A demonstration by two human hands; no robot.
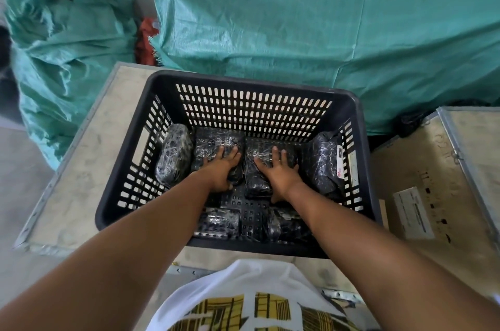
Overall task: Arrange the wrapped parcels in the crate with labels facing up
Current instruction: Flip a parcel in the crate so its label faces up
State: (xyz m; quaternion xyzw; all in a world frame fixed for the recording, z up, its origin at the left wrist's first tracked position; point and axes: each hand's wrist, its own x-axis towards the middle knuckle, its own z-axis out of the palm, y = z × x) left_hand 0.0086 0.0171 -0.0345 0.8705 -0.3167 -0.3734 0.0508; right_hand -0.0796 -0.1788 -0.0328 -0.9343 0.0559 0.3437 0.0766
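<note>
Two green woven sacks (324, 27) behind crate, red cloth (146, 38) wedged between them. Second wooden box (438, 168) at right, white paper label (412, 213) on its lid. Black slotted crate (254, 103) sits on metal-edged wooden box (86, 157); pale floor beyond. I see both hands down inside crate, palms flat, fingers spread, gripping nothing. Left hand (220, 168) presses left middle parcel (213, 144); right hand (278, 172) presses right middle parcel (259, 165), the two parcels side by side. Left-wall parcel (173, 154) and right-wall parcel (324, 163) lean tilted, latter showing white label (340, 165). More parcels (219, 222) near front wall, under my forearms.
</note>
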